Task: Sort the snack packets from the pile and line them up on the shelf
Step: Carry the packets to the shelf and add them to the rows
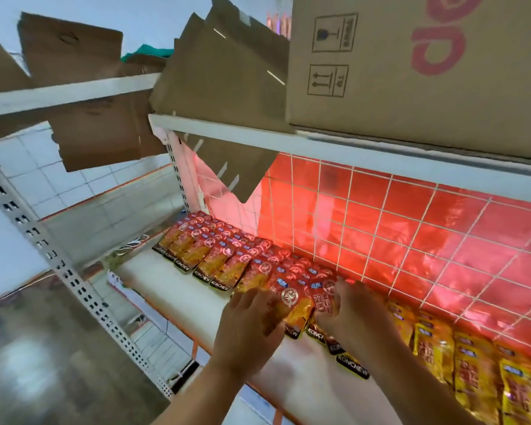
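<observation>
Packet point(292, 311) lies between left hand point(248, 328) and right hand point(348, 305), both pressing it flat-fingered.

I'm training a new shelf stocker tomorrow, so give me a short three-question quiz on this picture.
1. True or false: the yellow packets lie left of the red ones.
2. What stands on the upper shelf? A) a cardboard box B) a crate of bottles C) a basket
3. Fill in: both hands touch ____ packets.
Key:
1. False: the yellow packets lie right of the red packets.
2. A, the cardboard box.
3. Red: the left hand and the right hand rest on them.
</observation>
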{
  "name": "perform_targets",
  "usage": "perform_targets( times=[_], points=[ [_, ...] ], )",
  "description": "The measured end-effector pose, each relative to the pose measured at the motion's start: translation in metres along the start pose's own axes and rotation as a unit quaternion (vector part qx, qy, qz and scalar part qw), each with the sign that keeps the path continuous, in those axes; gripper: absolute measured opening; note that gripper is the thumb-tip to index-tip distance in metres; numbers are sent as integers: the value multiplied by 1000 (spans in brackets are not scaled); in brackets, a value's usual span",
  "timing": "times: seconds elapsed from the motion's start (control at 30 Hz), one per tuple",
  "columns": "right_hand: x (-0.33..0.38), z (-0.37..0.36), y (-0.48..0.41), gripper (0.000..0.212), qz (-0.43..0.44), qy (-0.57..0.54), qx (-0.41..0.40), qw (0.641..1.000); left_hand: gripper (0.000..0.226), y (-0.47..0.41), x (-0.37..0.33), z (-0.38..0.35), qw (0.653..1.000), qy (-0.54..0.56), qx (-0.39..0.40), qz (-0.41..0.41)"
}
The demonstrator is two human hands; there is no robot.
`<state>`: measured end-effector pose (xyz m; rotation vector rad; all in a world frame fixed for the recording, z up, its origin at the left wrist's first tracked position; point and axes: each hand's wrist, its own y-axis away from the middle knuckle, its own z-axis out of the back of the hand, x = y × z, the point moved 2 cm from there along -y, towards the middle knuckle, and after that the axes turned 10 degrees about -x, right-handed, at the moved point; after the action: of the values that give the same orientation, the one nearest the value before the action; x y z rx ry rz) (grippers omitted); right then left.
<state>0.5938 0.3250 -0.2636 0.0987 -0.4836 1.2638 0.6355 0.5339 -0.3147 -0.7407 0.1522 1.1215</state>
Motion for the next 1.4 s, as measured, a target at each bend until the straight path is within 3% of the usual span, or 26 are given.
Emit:
perform_targets(
  times=[0.23, 0.37, 0.53, 0.73, 1.4],
  points=[
    [13, -43, -2, 42, -95, 34, -30, 994, 45, -17, 58, -35, 991, 58, 56, -106],
    [29, -54, 2, 58, -174, 64, -51, 981, 42, -29, 72, -39, 974, 96, 97, -179],
    [46, -61, 2, 54, -249, 110, -63, 960, 40, -42, 91, -45, 960, 133, 98, -227],
    [49, -69, -2, 66, -313, 132, -42, 939, 43, -48, 95, -52, 944, 151, 58, -287],
    [38, -82, -11, 64, -356, 143, -54, 922, 38, -47, 100, -57, 949, 150, 48, -272]
  ],
)
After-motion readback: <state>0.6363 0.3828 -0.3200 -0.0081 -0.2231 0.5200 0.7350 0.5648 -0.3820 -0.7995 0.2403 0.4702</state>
